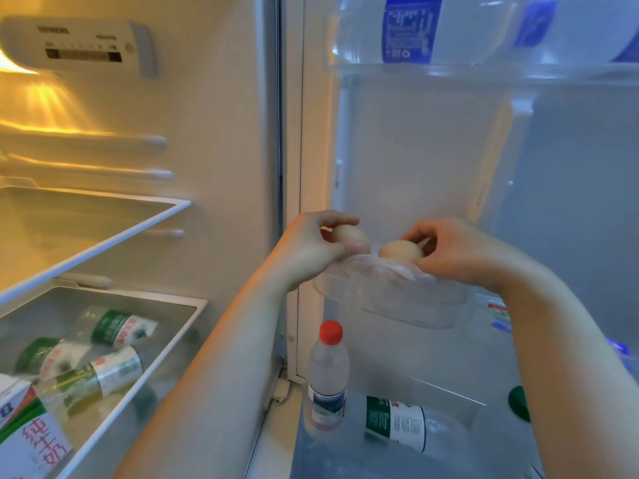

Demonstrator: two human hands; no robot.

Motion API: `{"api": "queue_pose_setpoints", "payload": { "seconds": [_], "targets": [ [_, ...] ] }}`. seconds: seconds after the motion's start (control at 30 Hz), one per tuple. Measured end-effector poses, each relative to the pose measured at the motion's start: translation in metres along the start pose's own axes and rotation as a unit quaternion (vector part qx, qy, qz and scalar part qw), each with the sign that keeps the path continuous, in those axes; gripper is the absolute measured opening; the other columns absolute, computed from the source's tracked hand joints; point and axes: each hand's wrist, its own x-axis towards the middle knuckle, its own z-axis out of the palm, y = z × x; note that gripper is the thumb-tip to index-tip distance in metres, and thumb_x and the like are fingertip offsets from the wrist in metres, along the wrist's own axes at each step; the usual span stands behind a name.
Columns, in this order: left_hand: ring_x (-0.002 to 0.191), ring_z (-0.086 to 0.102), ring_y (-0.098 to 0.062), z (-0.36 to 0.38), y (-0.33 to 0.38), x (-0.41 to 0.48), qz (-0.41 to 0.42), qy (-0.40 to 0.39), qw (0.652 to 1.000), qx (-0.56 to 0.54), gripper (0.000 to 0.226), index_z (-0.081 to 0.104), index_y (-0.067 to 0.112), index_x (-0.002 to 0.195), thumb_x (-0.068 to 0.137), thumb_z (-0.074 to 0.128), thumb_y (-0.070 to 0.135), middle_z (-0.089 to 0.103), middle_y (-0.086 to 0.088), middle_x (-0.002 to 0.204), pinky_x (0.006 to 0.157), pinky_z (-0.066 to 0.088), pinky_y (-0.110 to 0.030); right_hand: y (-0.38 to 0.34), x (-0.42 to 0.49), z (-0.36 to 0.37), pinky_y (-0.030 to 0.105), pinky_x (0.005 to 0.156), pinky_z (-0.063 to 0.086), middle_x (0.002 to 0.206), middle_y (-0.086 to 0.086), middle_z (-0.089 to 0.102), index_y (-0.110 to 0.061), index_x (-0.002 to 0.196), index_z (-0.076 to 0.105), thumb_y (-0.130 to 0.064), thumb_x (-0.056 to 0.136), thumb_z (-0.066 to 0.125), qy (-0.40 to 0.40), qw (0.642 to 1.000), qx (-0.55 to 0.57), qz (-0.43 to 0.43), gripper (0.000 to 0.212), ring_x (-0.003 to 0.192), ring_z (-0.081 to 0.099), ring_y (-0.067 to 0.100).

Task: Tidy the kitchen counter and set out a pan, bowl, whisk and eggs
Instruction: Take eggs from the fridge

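Bottles are sitting nearest, low in the fridge door: a red-capped water bottle (327, 375) is standing upright and a green-labelled bottle (396, 421) is lying beside it. Above them, both hands are working at a clear door bin (387, 305). The left hand (307, 248) is curling thumb and fingertips round one egg (352, 237), holding it just above the bin's rim. The right hand (453, 252) is pinching a second egg (401, 252) that is sitting on crinkled plastic film (377, 267) in the bin. Each egg is probably feeling light, rigid but brittle, and smooth, perhaps cold-damp. A soft wrap round the broad middle is therefore looking safer than a hard fingertip squeeze, and the two shells, being close together, are risking a knock. Farther up, large water bottles (415, 29) are resting on the top door shelf.
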Motion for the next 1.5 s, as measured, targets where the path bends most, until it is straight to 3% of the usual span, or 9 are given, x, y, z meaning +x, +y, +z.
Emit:
{"api": "queue_pose_setpoints", "payload": {
  "seconds": [0.17,0.3,0.43,0.6,0.7,0.93,1.1,1.43,1.5],
  "targets": [
    [0.087,0.060,-0.007,-0.001,-0.003,-0.001,0.002,0.002,1.000,-0.027,0.031,0.066,0.032,0.104,0.078,0.076,0.018,0.065,0.001,0.104,0.079,0.051,-0.020,0.001,-0.001,0.004,0.026,0.067,0.051,0.083,0.002,0.068,-0.019,0.089,0.062,-0.006,0.071,0.079,0.019,0.983,0.177,0.042,0.028,0.070,0.060,0.013],
    [0.084,0.062,-0.006,0.002,-0.003,-0.002,-0.004,0.048,0.995,-0.083,0.031,0.067,0.029,0.103,0.078,0.075,0.013,0.067,0.000,0.100,0.070,0.049,-0.012,-0.008,0.002,0.011,0.037,0.079,0.056,0.085,0.003,0.067,-0.021,0.087,0.060,-0.007,0.071,0.080,0.137,0.947,0.287,0.041,0.029,0.079,0.064,0.021],
    [0.083,0.064,-0.008,0.003,-0.005,-0.001,0.009,0.134,0.980,-0.145,0.030,0.068,0.030,0.094,0.073,0.079,0.012,0.068,0.002,0.091,0.070,0.052,-0.018,-0.030,0.006,0.020,0.020,0.074,0.052,0.089,-0.006,0.066,-0.026,0.096,0.063,-0.015,0.071,0.079,0.247,0.946,0.208,0.001,0.031,0.080,0.063,0.009],
    [0.092,0.065,-0.017,-0.004,-0.009,0.001,0.033,0.215,0.955,-0.200,0.031,0.067,0.033,0.089,0.067,0.081,0.016,0.068,-0.002,0.096,0.081,0.056,-0.036,-0.062,0.010,0.033,0.034,0.081,0.051,0.100,-0.002,0.066,-0.027,0.109,0.061,-0.012,0.077,0.068,0.301,0.948,0.096,-0.025,0.037,0.094,0.062,0.021],
    [0.092,0.065,-0.018,-0.013,-0.010,-0.002,0.047,0.243,0.942,-0.227,0.029,0.063,0.025,0.094,0.076,0.075,0.006,0.067,-0.008,0.097,0.075,0.057,-0.029,-0.076,0.015,0.040,0.034,0.078,0.048,0.102,-0.001,0.062,-0.025,0.113,0.053,-0.008,0.079,0.059,0.286,0.955,0.070,-0.044,0.038,0.096,0.060,0.025],
    [0.094,0.066,-0.025,-0.038,-0.014,-0.026,0.024,0.340,0.907,-0.247,0.011,0.058,0.023,0.099,0.093,0.055,0.014,0.066,-0.009,0.100,0.068,0.057,-0.027,-0.105,0.012,0.064,0.043,0.072,0.051,0.099,-0.001,0.060,-0.023,0.114,0.049,-0.010,0.081,0.060,0.248,0.950,0.110,-0.156,0.037,0.086,0.061,0.029],
    [0.078,0.062,-0.011,-0.054,-0.002,-0.061,0.009,0.425,0.888,-0.177,0.006,0.061,0.021,0.094,0.092,0.058,0.017,0.066,0.003,0.083,0.058,0.054,-0.021,-0.117,0.007,0.084,0.035,0.068,0.044,0.108,0.004,0.060,-0.017,0.114,0.051,-0.011,0.080,0.061,0.205,0.944,0.123,-0.227,0.035,0.093,0.058,0.031],
    [0.070,0.065,-0.012,0.001,0.024,-0.166,-0.060,0.566,0.814,-0.115,0.012,0.062,0.012,0.093,0.083,0.069,0.011,0.070,0.001,0.072,0.065,0.053,-0.028,-0.099,-0.061,0.100,0.041,0.076,0.045,0.111,0.006,0.056,-0.017,0.111,0.056,-0.011,0.078,0.065,0.033,0.927,0.168,-0.333,0.035,0.097,0.056,0.035],
    [0.069,0.064,-0.008,0.025,0.034,-0.192,-0.075,0.599,0.792,-0.089,0.010,0.062,0.015,0.090,0.084,0.068,0.009,0.070,0.005,0.067,0.075,0.054,-0.035,-0.088,-0.082,0.100,0.039,0.075,0.042,0.110,0.006,0.055,-0.020,0.110,0.055,-0.011,0.079,0.062,-0.016,0.920,0.161,-0.357,0.033,0.098,0.055,0.035]
  ]
}}
